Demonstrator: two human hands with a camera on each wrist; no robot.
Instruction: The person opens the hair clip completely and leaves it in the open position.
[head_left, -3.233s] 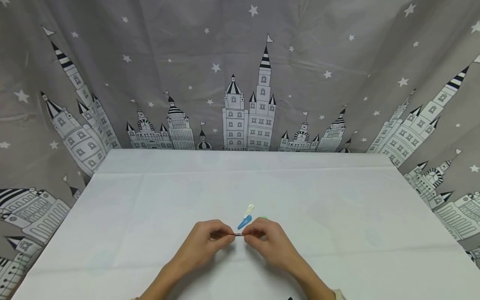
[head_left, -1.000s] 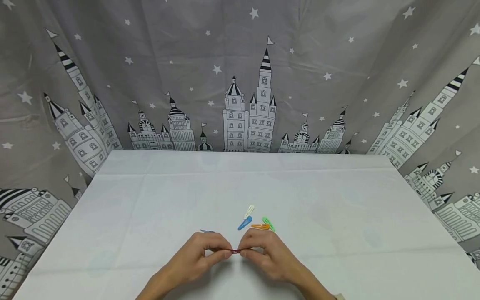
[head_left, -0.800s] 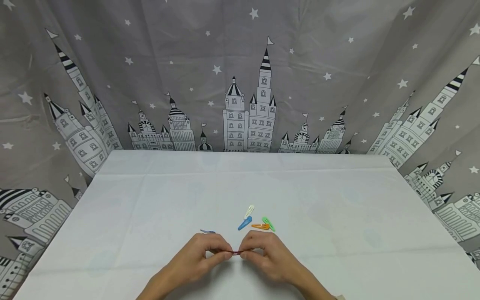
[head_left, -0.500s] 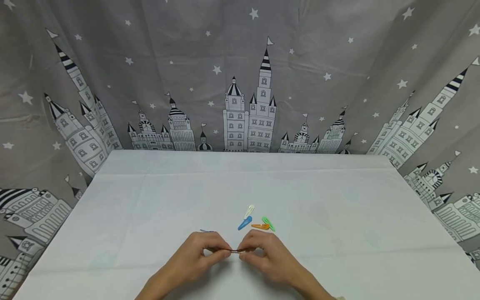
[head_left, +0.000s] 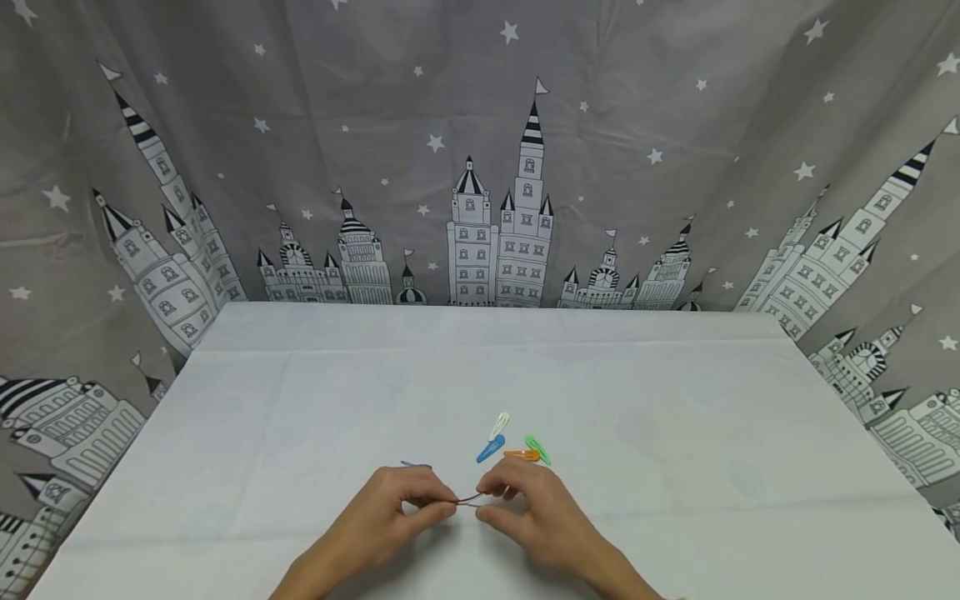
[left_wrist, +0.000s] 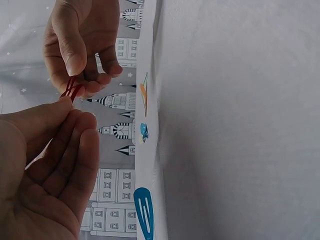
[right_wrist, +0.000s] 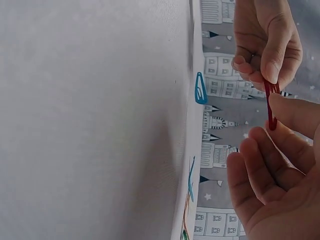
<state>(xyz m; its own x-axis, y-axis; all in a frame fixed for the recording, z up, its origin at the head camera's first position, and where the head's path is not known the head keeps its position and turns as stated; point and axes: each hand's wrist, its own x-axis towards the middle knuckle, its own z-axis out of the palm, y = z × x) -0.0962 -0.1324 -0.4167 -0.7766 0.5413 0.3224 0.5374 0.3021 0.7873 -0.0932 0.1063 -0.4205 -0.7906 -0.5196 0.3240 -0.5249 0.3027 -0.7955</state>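
A red snap hair clip (head_left: 468, 499) is held between both hands, low over the front of the table. My left hand (head_left: 397, 508) pinches one end of it between thumb and index finger. On the other end are the thumb and index fingertip of my right hand (head_left: 536, 504), spread a little apart. The red clip (right_wrist: 270, 107) is sprung, its two layers parted toward the right hand in the head view. Behind the left hand lies a blue hair clip (head_left: 416, 464), partly hidden in the head view.
Beyond the hands lie a pale yellow hair clip (head_left: 499, 426), another blue clip (head_left: 491, 448), an orange clip (head_left: 522, 455) and a green clip (head_left: 537, 449), close together. A white cloth covers the table (head_left: 300, 400); a grey castle-print curtain (head_left: 337, 100) hangs behind.
The hands have come nearer the body since the first frame, baring the orange and green clips. Within the last half second the red clip's layers have parted and the right thumb and index finger have spread.
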